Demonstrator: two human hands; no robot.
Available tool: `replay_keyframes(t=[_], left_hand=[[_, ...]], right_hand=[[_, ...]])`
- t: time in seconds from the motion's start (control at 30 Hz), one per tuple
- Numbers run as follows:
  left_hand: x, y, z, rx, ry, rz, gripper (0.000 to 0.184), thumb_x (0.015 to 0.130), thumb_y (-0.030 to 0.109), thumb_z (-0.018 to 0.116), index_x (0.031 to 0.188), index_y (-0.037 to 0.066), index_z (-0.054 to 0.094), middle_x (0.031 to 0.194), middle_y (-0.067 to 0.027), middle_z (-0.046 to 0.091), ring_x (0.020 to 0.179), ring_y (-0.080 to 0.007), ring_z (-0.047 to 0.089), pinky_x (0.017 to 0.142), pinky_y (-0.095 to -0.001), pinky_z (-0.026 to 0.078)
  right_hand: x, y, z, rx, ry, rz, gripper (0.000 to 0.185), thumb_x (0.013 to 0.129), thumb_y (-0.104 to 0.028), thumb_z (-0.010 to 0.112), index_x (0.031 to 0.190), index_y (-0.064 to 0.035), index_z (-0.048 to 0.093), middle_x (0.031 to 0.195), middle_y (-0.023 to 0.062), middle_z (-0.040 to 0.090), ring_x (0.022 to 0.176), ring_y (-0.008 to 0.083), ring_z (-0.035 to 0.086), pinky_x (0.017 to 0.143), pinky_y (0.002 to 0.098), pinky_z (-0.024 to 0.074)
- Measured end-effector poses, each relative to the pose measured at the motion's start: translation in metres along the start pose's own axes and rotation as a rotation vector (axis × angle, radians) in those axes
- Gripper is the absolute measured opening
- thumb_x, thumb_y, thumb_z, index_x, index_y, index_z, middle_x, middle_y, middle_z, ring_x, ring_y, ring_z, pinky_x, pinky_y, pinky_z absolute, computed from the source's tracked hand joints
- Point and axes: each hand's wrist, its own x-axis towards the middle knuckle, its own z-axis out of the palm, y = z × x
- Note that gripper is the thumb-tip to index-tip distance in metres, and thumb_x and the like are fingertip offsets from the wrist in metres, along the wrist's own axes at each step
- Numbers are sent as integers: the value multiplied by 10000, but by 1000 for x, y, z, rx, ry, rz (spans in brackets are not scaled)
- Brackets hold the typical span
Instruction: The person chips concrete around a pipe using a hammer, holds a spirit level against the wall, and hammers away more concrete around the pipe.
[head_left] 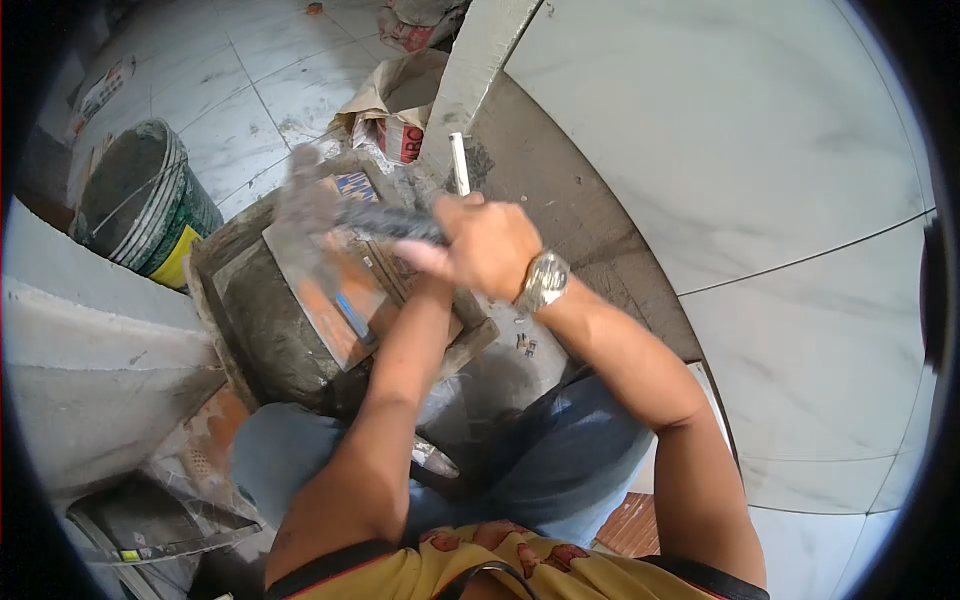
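Observation:
My right hand (492,245), with a watch (545,280) on its wrist, is closed round the dark handle of a hammer (385,220). The hammer's head is smeared by motion and points left, above a board or tile piece (345,340) with orange patches. My left forearm (408,350) reaches up beneath my right hand, which hides my left hand, so its fingers cannot be seen. A white stick-like thing (459,160) rises just beyond my hands; what holds it is hidden. A blue slim object (352,315) lies on the board.
A rough-edged tub of grey mortar (265,315) sits below my hands. To the left stands a green bucket (195,205), beyond is an open paper sack (370,105). Large pale marbled tiles (780,160) rise or lie along the right. A dark tray-like container (140,515) is at lower left.

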Motion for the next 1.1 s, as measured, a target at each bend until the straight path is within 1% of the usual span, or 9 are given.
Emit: replay_keyframes(t=[0.1,0.23,0.4,0.5,0.57,0.83,0.87,0.97,1.1], left_hand=[[8,7,5,241,12,-211,438,827,327,580,951,-85,659,804,-184,671,664,-296,663,555,-424,496],[0,26,5,237,98,-402,391,810,217,581,969,-130,662,836,-226,690,676,-323,689,538,-429,495],[-33,94,-9,217,89,-387,337,820,215,563,826,-109,654,777,-252,690,678,-335,703,556,-433,516],[-16,59,-6,182,67,-267,383,824,226,563,944,-120,674,893,-292,696,803,-390,711,639,-458,539],[-17,67,-4,197,100,-501,437,827,238,561,1036,-127,679,1013,-310,693,939,-431,699,760,-469,550],[-15,48,-3,183,144,-286,431,805,221,560,987,-158,656,1020,-375,648,1008,-493,646,881,-475,526],[-21,58,-2,173,157,-301,428,802,219,561,973,-163,654,1009,-387,642,1018,-498,640,900,-476,519],[-16,46,-1,322,203,-171,438,802,244,594,992,-145,661,1029,-359,656,1016,-485,649,895,-476,523],[-11,48,1,296,173,-446,476,803,373,684,1029,-45,708,1089,-259,694,1074,-393,668,870,-430,550]], right_hand=[[19,91,39,25,-63,424,749,916,-684,464,908,30,692,868,318,675,840,451,685,752,515,550],[13,105,29,48,2,518,715,952,-632,456,942,39,703,966,313,681,956,476,656,845,524,525],[8,36,-27,362,241,237,590,946,-526,574,781,38,629,639,270,578,625,422,634,604,489,464],[8,59,6,66,191,31,637,938,-573,551,794,40,644,684,283,609,686,425,664,647,502,489],[20,105,43,-13,-83,456,785,923,-697,460,838,54,671,806,330,650,851,483,662,791,533,514],[10,48,-19,257,184,340,679,934,-610,539,808,47,653,691,290,626,713,460,658,675,502,513],[9,41,-21,264,258,233,662,947,-580,552,733,44,608,603,214,600,609,401,634,618,471,488],[15,74,16,215,240,90,659,920,-599,554,805,43,647,688,291,623,705,467,648,660,501,512],[17,99,57,-58,-36,419,760,919,-681,451,833,40,674,852,334,665,847,503,656,765,546,533]])
